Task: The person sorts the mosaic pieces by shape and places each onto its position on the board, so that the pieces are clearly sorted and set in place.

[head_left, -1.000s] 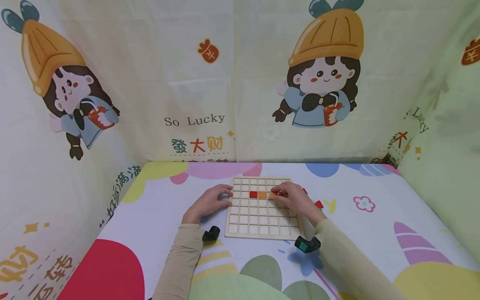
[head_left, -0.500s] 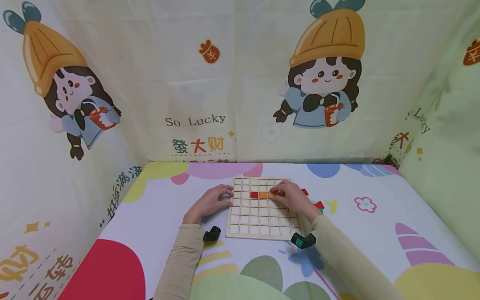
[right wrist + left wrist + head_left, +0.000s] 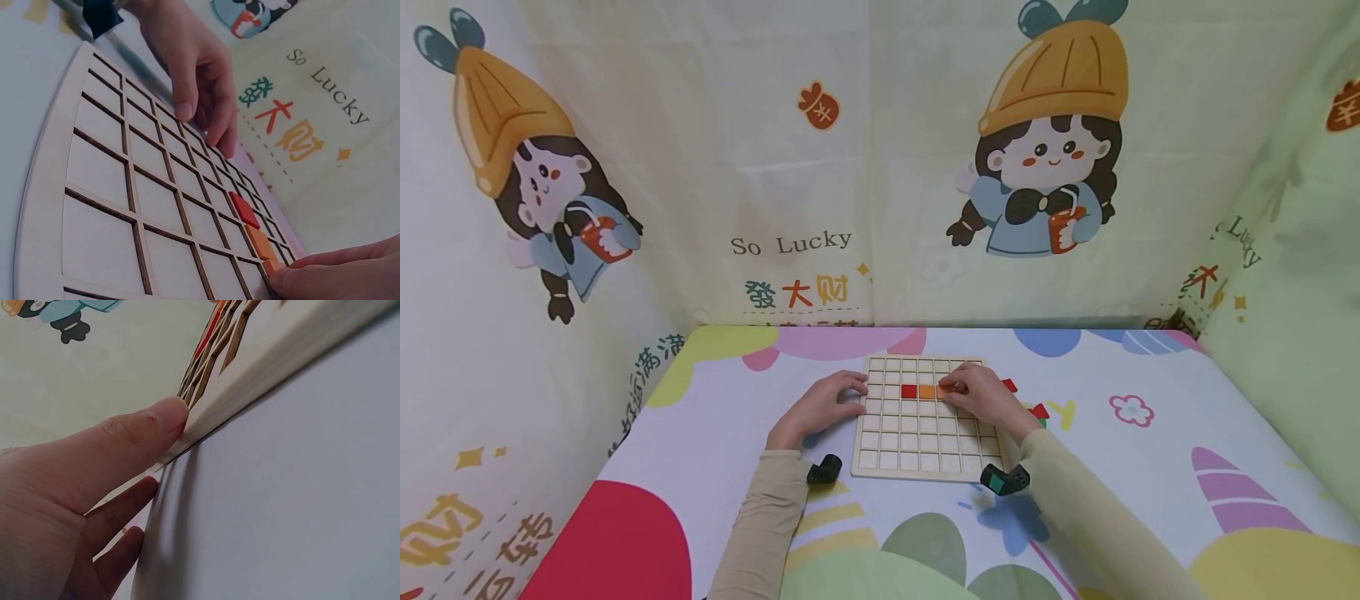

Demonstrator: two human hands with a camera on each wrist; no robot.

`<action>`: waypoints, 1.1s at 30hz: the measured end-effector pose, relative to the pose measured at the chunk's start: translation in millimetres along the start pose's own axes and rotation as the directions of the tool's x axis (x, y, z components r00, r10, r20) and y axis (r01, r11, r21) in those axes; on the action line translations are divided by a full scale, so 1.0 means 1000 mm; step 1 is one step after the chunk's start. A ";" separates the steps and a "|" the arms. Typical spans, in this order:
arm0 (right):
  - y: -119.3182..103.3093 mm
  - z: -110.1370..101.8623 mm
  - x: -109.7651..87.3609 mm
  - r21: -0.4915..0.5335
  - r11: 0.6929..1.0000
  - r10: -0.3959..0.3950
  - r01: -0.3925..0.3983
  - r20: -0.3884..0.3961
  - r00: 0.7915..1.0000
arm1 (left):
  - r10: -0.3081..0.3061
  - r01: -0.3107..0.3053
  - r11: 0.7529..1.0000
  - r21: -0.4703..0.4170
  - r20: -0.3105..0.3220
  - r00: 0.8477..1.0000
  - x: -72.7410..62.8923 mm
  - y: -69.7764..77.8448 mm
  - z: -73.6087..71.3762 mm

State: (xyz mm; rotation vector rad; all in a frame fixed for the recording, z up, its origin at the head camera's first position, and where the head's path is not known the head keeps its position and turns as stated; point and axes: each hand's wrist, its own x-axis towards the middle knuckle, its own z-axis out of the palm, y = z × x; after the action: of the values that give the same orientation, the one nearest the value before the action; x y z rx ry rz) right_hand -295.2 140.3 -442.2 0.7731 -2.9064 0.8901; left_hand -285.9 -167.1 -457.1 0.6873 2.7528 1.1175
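A wooden grid board [image 3: 887, 440] with square cells lies flat between both hands. A red tile [image 3: 909, 392] and an orange tile [image 3: 927, 392] sit side by side in one of its upper rows. My right hand [image 3: 992, 398] pinches a second orange tile [image 3: 272, 267] at the cell just right of them, partly hidden by the fingers. My left hand [image 3: 822, 404] touches the board's left edge. In the left wrist view, its thumb [image 3: 144, 431] rests against the board's side, other fingers loosely extended.
Beyond the board's right edge lie loose red tiles, one higher up [image 3: 1010, 385] and one near the right wrist [image 3: 1039, 412] with a green piece [image 3: 1041, 422] beside it. A printed cloth covers the table; patterned curtains [image 3: 910, 167] stand behind and at the sides.
The right hand has shifted slightly left with the orange tile, now against the neighbouring orange tile, and its wrist has turned inward a little. The left hand stays at the board's edge.
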 end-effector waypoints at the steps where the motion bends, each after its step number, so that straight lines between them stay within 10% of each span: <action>1: 0.000 0.000 0.000 -0.001 1.000 0.002 -0.002 0.001 1.000 | 0.001 -0.001 1.000 -0.002 -0.001 1.000 0.000 0.000 0.000; 33: 0.000 0.004 0.002 -0.008 1.000 0.022 -0.023 -0.025 0.999 | 0.013 -0.013 1.000 0.027 -0.001 1.000 0.000 -0.001 0.000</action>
State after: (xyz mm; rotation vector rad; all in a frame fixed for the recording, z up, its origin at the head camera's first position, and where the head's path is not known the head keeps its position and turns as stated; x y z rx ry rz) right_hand -296.5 137.4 -445.0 0.7245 -2.9007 0.8825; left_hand -286.7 -167.6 -457.1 0.7085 2.7735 1.0854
